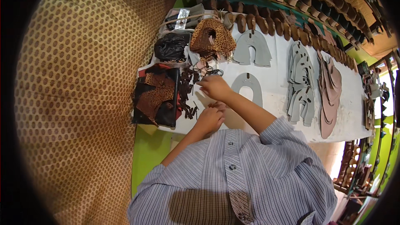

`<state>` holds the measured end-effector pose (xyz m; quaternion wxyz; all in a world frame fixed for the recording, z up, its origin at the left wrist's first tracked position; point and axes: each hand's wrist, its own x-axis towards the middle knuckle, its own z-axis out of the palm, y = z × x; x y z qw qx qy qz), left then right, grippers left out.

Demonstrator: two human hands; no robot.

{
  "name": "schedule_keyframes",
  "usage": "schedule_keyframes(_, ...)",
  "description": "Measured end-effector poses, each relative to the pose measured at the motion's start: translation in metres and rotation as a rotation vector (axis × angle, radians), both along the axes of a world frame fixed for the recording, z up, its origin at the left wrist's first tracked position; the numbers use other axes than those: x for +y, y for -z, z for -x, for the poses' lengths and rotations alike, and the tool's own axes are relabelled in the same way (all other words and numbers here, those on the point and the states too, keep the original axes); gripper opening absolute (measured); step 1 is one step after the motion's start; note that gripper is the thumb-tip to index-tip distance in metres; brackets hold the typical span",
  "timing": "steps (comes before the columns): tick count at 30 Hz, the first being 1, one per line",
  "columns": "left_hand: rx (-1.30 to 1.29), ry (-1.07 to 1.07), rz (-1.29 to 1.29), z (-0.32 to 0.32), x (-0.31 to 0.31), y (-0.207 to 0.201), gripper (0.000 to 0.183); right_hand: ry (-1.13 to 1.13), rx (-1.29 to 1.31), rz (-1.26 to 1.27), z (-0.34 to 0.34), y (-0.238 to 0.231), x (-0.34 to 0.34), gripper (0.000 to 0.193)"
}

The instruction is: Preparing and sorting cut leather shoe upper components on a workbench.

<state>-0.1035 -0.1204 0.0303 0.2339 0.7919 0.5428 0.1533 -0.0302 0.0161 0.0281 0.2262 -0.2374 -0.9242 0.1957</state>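
Note:
My right hand (215,87) reaches left across the table, its fingers drawn together beside a pile of small dark brown strips (188,79). Whatever its fingertips hold is too small to make out. Closer to me, my left hand (211,118) is low over the table's near edge with curled fingers, and what they hold is hidden. Just beyond the right hand lie dark looped items (214,72). To the right of it is a grey U-shaped piece (248,81) with a small dark strip at its top, partly covered by my right forearm.
An open black box (176,100) with leopard-print and black pieces stands left. Behind are a bin with black material (171,46) and a leopard-print bundle (212,37). Grey pieces (301,83) and pink pieces (330,96) lie right. Shoe lasts (287,31) line the back.

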Motion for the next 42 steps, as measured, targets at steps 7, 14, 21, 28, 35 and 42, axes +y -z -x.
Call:
schedule_keyframes(7, -0.159, -0.151, -0.118, 0.022, -0.03, 0.009, 0.023, 0.112, -0.117, 0.054, 0.076, 0.02, 0.012, 0.028)
schedule_keyframes(14, -0.292, -0.258, -0.089, 0.022, -0.029, 0.003, 0.022, 0.128, -0.14, 0.349, 0.072, 0.016, 0.013, 0.019)
schedule_keyframes(21, -0.713, -0.509, 0.182, 0.013, 0.003, 0.013, 0.025, 0.339, 0.158, 0.553, -0.022, -0.002, 0.008, 0.019)
schedule_keyframes(28, -1.024, -0.525, 0.478, -0.024, 0.06, 0.007, 0.027, 0.631, 0.374, 0.949, -0.109, 0.004, -0.046, 0.018)
schedule_keyframes(35, -0.763, -0.251, 0.432, -0.046, 0.088, 0.024, 0.018, 0.706, 0.472, 0.994, -0.142, 0.009, -0.059, 0.02)
schedule_keyframes(42, -0.647, -0.2, 0.332, -0.064, 0.131, 0.036, 0.02, 0.987, 0.289, 0.658, -0.161, 0.028, -0.029, 0.023)
